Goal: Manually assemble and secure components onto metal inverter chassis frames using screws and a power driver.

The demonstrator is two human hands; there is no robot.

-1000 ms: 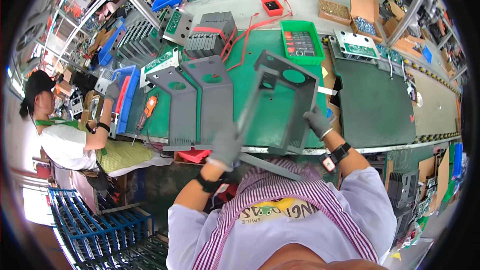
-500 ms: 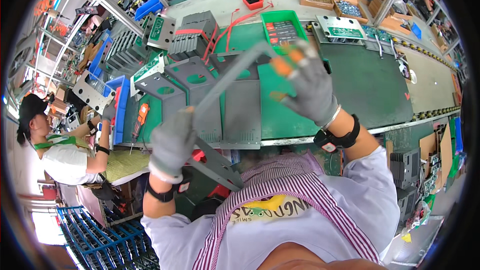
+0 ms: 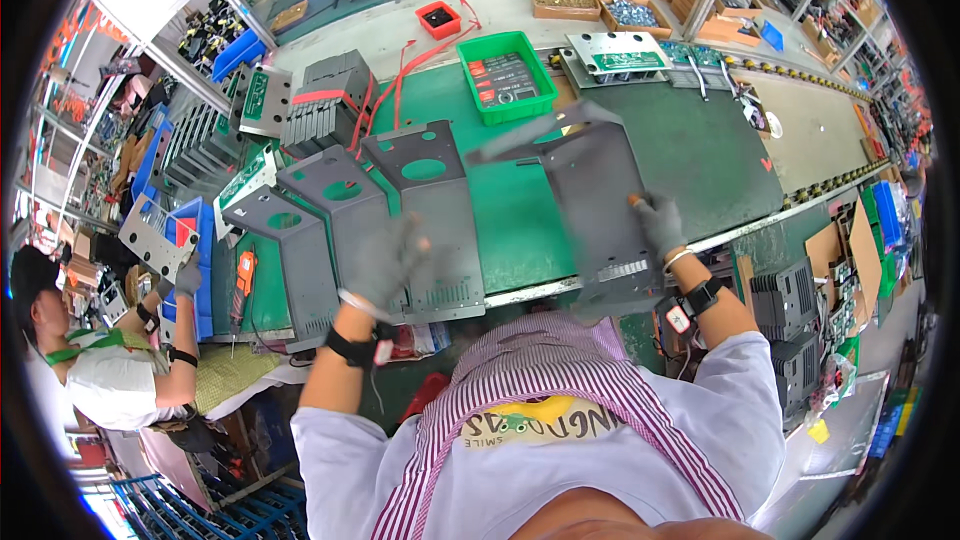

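— Bracket (image 3: 600, 195): who has it?

— Right hand (image 3: 660, 225), in a grey glove, grips its right edge partway down, fingers wrapped on the metal. Left hand (image 3: 385, 260), also gloved, is blurred; its fingers look spread and loose over the near end of a plate (image 3: 440, 230) lying on the mat (image 3: 510, 210). Whether it touches that plate, I cannot tell.

— Which way does the bracket run?

— Its long axis goes from the person's chest out toward the far side of the bench. The folded flange is at the far end, near the green tray (image 3: 505, 80), and tips to the left. The near end hangs over the bench edge (image 3: 740, 225).

— How does it look?

— Dark grey sheet metal, flat and long, with a row of slots at the near end. It is motion-blurred, so finer detail is lost.

— Anything similar close by?

— 3 like plates lie side by side on the mat, left of it, each with a round hole near its far end.
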